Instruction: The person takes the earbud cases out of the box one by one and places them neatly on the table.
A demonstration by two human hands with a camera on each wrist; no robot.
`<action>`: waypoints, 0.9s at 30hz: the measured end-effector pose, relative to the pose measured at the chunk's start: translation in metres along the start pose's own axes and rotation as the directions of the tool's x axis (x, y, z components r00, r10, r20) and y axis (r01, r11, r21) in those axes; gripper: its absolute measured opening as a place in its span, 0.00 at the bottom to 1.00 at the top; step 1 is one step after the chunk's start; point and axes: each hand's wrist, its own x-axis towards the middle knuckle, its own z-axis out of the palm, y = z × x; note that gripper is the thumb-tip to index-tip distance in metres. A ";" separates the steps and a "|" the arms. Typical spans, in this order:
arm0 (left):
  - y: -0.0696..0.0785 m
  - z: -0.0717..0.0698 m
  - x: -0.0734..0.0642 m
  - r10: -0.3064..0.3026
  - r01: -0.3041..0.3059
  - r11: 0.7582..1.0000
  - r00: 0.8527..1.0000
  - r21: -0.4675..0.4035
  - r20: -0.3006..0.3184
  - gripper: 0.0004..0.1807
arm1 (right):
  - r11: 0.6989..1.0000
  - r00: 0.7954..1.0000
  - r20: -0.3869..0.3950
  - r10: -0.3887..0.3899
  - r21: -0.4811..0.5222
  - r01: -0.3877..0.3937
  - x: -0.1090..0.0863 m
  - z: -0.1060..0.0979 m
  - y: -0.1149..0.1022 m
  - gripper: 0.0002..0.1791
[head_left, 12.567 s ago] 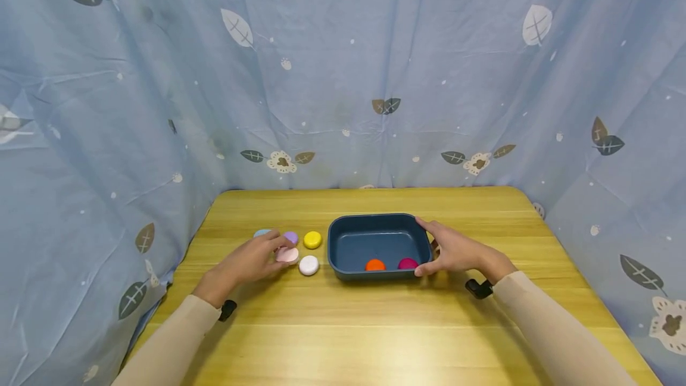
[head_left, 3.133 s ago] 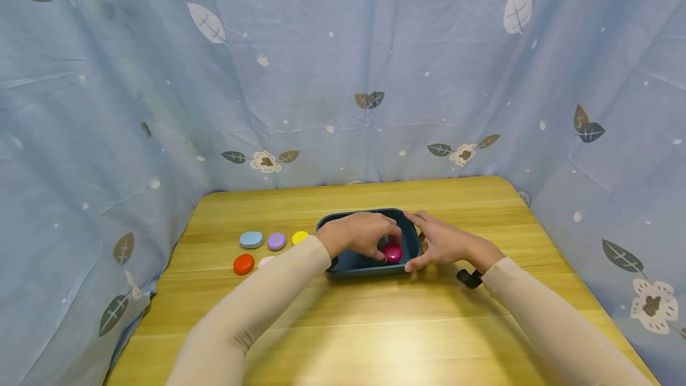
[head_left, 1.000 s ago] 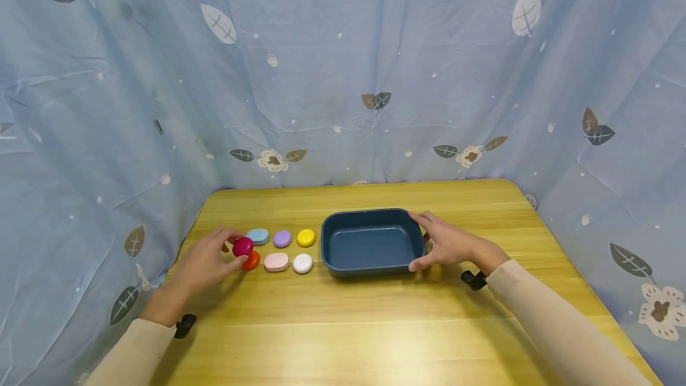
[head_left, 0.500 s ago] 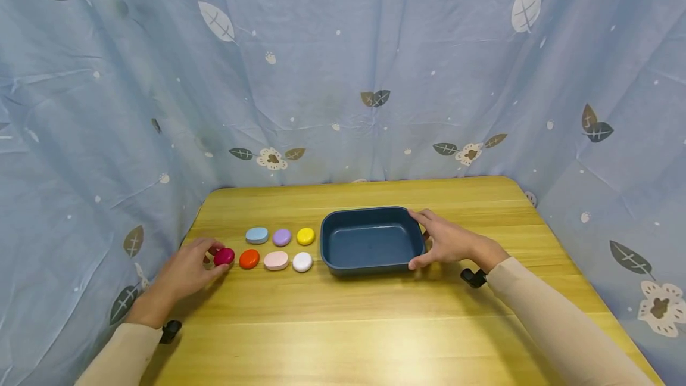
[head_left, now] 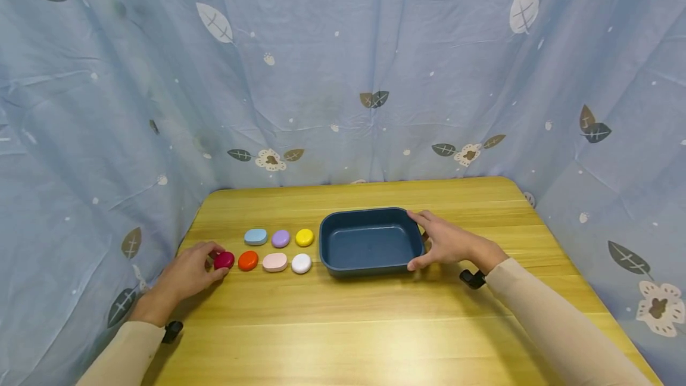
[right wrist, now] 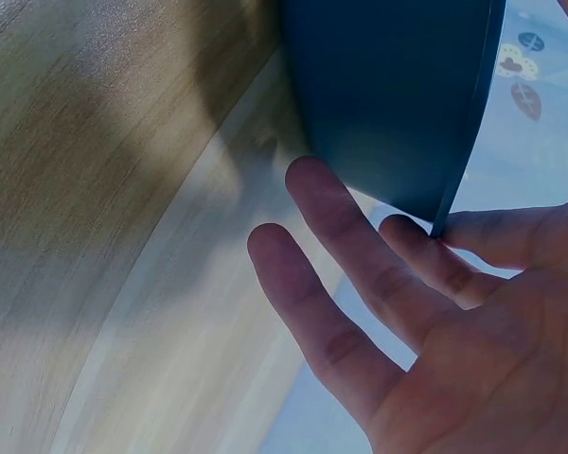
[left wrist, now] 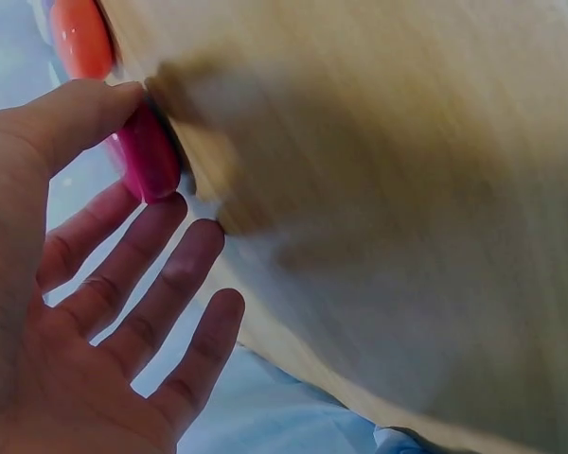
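Observation:
At the table's left, my left hand (head_left: 184, 276) pinches a glossy magenta rounded disc (head_left: 224, 260) between thumb and fingertips; the disc sits at the left end of the front row. In the left wrist view the thumb lies over the magenta disc (left wrist: 150, 156), and the other fingers spread loosely. Beside it run an orange-red disc (head_left: 248, 261), a pink oval piece (head_left: 275, 262) and a white disc (head_left: 301, 263). Behind them are a light blue oval piece (head_left: 255, 236), a purple disc (head_left: 281, 238) and a yellow disc (head_left: 305, 237). My right hand (head_left: 450, 244) grips the right end of a dark blue rectangular container (head_left: 370, 271), whose inside holds nothing.
The wooden table (head_left: 343, 326) carries everything, with its left edge close to my left hand. A light blue patterned curtain (head_left: 332, 76) hangs behind and along both sides.
The orange-red and magenta discs, in the container earlier, now lie left of the pink piece. My left hand brought the magenta one leftward and down. The right hand still grips the container.

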 end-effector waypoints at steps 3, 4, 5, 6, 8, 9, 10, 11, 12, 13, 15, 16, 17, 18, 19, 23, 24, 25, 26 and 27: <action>0.000 0.000 0.000 0.002 -0.002 1.000 1.000 0.007 0.000 0.26 | 1.000 1.000 -0.003 -0.005 -0.004 0.005 0.000 0.000 -0.001 0.77; 0.000 0.000 0.000 0.003 -0.003 1.000 1.000 0.009 0.000 0.26 | 1.000 1.000 -0.003 -0.005 -0.002 0.005 0.000 0.000 -0.001 0.78; 0.000 0.000 0.000 0.005 -0.005 1.000 1.000 0.013 0.000 0.26 | 1.000 1.000 -0.002 -0.003 0.004 0.003 0.001 0.001 -0.001 0.78; 0.000 0.000 0.000 0.007 -0.007 1.000 1.000 0.017 0.000 0.26 | 1.000 1.000 -0.001 0.000 0.009 0.000 0.001 0.001 -0.001 0.78; 0.000 0.000 0.000 0.008 -0.008 1.000 1.000 0.023 0.004 0.27 | 1.000 1.000 0.000 -0.001 0.012 0.001 0.001 0.001 -0.002 0.78; 0.000 0.000 -0.001 0.007 -0.007 1.000 1.000 0.026 0.007 0.28 | 1.000 1.000 0.001 0.000 0.015 0.000 0.002 0.002 -0.002 0.78; 0.001 0.000 -0.002 0.001 -0.002 0.999 1.000 0.032 0.012 0.29 | 1.000 1.000 0.001 0.000 0.018 0.000 0.002 0.002 -0.002 0.78; 0.002 -0.001 -0.003 -0.005 0.005 0.999 1.000 0.037 0.017 0.31 | 1.000 1.000 0.003 0.002 0.021 -0.002 0.003 0.002 -0.002 0.78; 0.003 -0.002 -0.003 -0.011 0.010 0.999 1.000 0.044 0.020 0.33 | 1.000 1.000 0.003 0.000 0.021 0.000 0.003 0.003 -0.002 0.79; 0.005 -0.003 -0.004 -0.020 0.019 0.999 1.000 0.051 0.021 0.35 | 1.000 1.000 0.002 -0.003 0.018 0.003 0.003 0.004 -0.002 0.79; 0.010 -0.006 -0.006 -0.028 0.027 0.997 1.000 0.070 0.010 0.38 | 1.000 1.000 0.002 -0.005 0.018 0.005 0.004 0.005 -0.002 0.79; 0.014 -0.007 -0.006 -0.029 0.029 0.996 1.000 0.083 0.000 0.40 | 1.000 1.000 0.001 -0.008 0.018 0.008 0.005 0.006 -0.001 0.79; 0.018 -0.009 -0.006 -0.025 0.026 0.995 1.000 0.094 -0.013 0.41 | 1.000 1.000 0.000 -0.011 0.020 0.011 0.005 0.006 -0.001 0.78; 0.023 -0.011 -0.005 -0.017 0.019 0.994 0.999 0.107 -0.027 0.41 | 1.000 1.000 0.000 -0.013 0.020 0.013 0.005 0.006 -0.001 0.79; 0.029 -0.013 -0.004 -0.004 0.009 0.993 0.999 0.118 -0.046 0.42 | 1.000 1.000 0.000 -0.014 0.020 0.014 0.005 0.006 -0.001 0.79; 0.061 -0.020 0.006 0.051 -0.037 0.990 0.994 0.139 -0.099 0.42 | 1.000 1.000 0.002 -0.004 0.029 0.004 0.004 0.007 -0.001 0.79; 0.069 -0.021 0.009 0.061 -0.047 0.990 0.993 0.136 -0.105 0.42 | 1.000 1.000 0.001 0.002 0.024 -0.002 0.003 0.007 -0.002 0.79; 0.079 -0.022 0.013 0.069 -0.054 0.990 0.992 0.132 -0.110 0.42 | 1.000 1.000 0.000 0.009 0.018 -0.009 0.002 0.007 -0.002 0.78; 0.089 -0.022 0.016 0.075 -0.061 0.990 0.991 0.126 -0.110 0.42 | 1.000 1.000 -0.005 0.015 0.016 -0.015 0.001 0.008 -0.002 0.76; 0.099 -0.021 0.020 0.079 -0.066 0.991 0.991 0.121 -0.108 0.42 | 1.000 1.000 -0.013 0.028 0.015 -0.027 0.000 0.008 -0.002 0.75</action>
